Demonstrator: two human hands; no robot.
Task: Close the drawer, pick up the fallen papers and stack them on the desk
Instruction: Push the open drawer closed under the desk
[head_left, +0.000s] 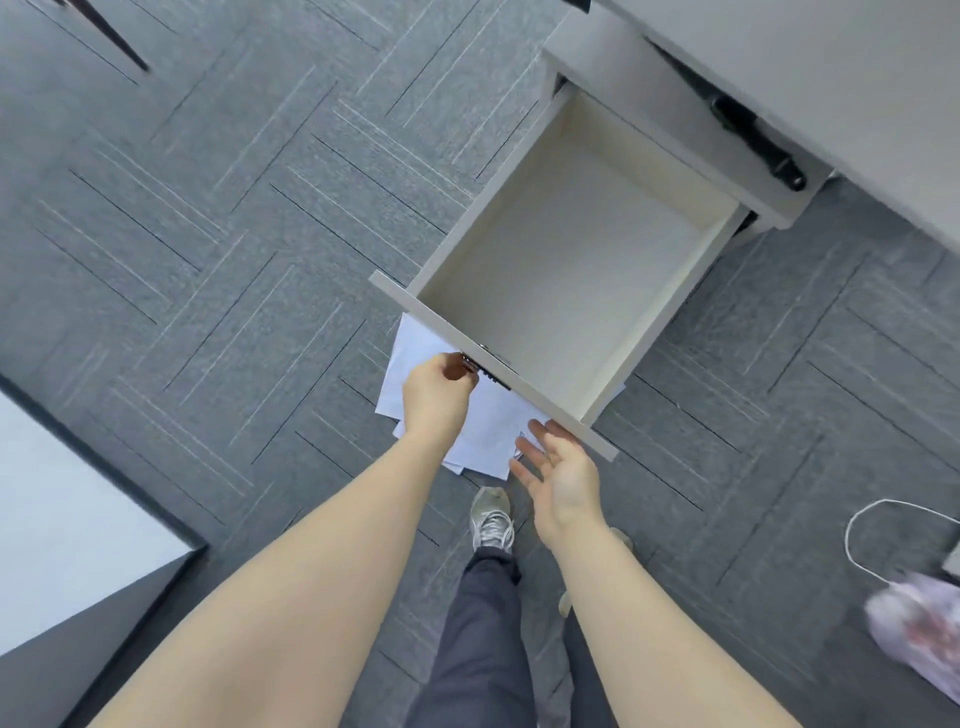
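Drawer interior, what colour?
Plain cream-white, no pattern, and empty; the drawer shows clearly in the head view.

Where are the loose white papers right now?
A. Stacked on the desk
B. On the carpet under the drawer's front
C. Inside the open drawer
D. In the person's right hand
B: the papers lie on the carpet, partly beneath the open, empty drawer.

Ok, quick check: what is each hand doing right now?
Left hand: closed on the drawer handle.
Right hand: open, holding nothing, by the drawer front.
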